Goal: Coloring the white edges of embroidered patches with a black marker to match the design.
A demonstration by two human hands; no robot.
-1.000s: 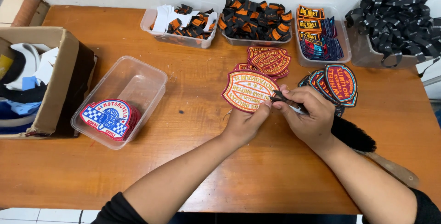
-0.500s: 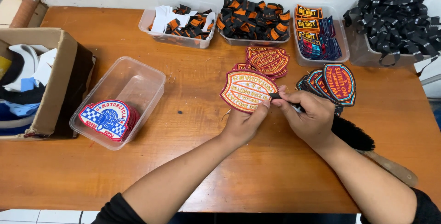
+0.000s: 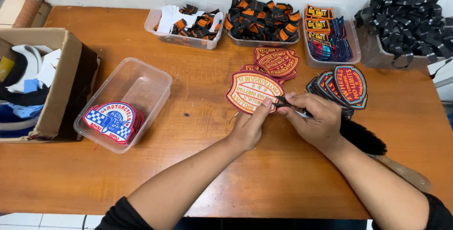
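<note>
Looks like thread-trimming: left hand (image 3: 249,127) is pinching the cream-and-red embroidered shield patch (image 3: 254,91) at its lower edge, just above the wooden table (image 3: 198,173), while right hand (image 3: 315,122) is gripping small black snips (image 3: 283,102). Snipping cleanly wants blades kept off the stitching.

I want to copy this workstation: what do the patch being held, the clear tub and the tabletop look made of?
The patch looks like embroidered fabric: matte stitched lettering, raised border. The clear tub seems thin glossy plastic, since you see the table through its walls. The tabletop looks like varnished wood, with grain lines and a slight sheen, though it could be veneer.
</note>
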